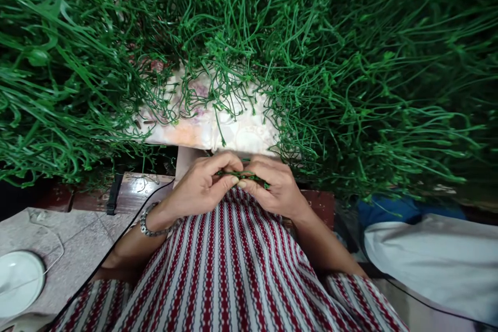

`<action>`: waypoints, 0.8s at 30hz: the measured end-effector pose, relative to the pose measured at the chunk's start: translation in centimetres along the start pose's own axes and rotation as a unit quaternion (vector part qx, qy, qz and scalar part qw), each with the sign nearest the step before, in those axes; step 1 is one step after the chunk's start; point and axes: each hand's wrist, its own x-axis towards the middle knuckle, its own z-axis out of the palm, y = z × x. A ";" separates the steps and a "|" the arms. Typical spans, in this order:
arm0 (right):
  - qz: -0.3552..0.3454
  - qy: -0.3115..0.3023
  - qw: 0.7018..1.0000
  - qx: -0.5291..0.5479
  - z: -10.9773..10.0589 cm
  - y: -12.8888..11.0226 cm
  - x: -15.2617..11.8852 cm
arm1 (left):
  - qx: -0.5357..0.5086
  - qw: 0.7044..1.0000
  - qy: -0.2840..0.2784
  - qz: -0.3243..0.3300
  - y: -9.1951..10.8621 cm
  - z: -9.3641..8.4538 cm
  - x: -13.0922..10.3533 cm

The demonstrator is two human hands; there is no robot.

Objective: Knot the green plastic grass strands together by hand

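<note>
My left hand point(206, 181), with a bracelet on its wrist, is closed in a pinch just in front of the table edge. Close beside it, my right hand point(274, 182) pinches from the other side, so that the fingertips nearly meet. Between them runs a thin green stem point(246, 174), which looks like plastic, with small knobbly bits partly hidden by the fingers. Beyond my hands, large heaps of similar green stems point(311, 62) with forked, budded tips cover most of the table. A few hang over its pale floral cover point(241, 132).
A dark red wooden surface point(136, 194) lies below the table edge, with a black strap point(114, 194) on it. A black cable passes by my left arm. At lower left is a white round object point(19, 282); at right, white cloth point(431, 259) beside blue fabric.
</note>
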 end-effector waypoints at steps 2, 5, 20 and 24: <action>-0.009 -0.027 1.000 -0.006 -0.2 -0.2 -0.2 | 0.050 0.998 -0.030 0.000 0.2 -0.3 0.0; -0.032 -0.097 0.995 -0.016 -0.5 -0.5 -0.3 | 0.084 0.993 -0.080 0.021 0.4 -0.5 -0.1; 0.003 -0.101 0.959 0.264 -2.5 -0.4 0.1 | -0.149 0.982 -0.116 -0.003 -0.1 -1.5 0.2; 0.049 -0.006 0.988 0.146 -2.2 -0.6 -0.1 | -0.120 0.989 -0.081 0.000 0.0 -0.7 0.6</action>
